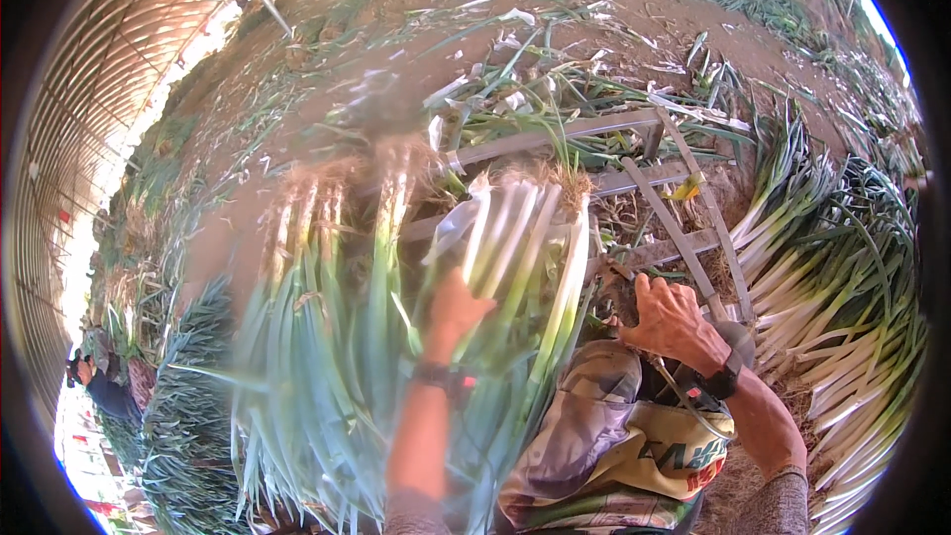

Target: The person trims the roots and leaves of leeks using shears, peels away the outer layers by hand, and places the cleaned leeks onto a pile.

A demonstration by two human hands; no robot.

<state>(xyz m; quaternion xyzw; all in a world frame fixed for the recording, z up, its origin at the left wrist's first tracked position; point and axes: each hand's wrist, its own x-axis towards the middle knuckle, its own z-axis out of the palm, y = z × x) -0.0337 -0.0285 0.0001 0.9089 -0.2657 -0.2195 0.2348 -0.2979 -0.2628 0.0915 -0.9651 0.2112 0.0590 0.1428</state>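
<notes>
My left hand (455,310), blurred by motion, is over a row of large green onions or leeks (345,342). It is at the stalks, finger and thumb apart; whether it grips one cannot be told. Several white stalks (516,238) with rooty ends lean on a metal frame (553,141), roots pointing away from me. My right hand (672,319) is curled around a dark hand tool (618,284), perhaps an air blow gun, mostly hidden by the fingers. A thin hose (687,397) runs from below that hand across my lap. Both wrists wear dark bands.
Cleaned onions with white stalks (802,342) lie piled at the right. More leafy onions (189,401) are heaped at the left, near another person (108,390). Peeled skins and leaves (513,82) litter the soil beyond the frame. A printed cloth (617,446) covers my lap.
</notes>
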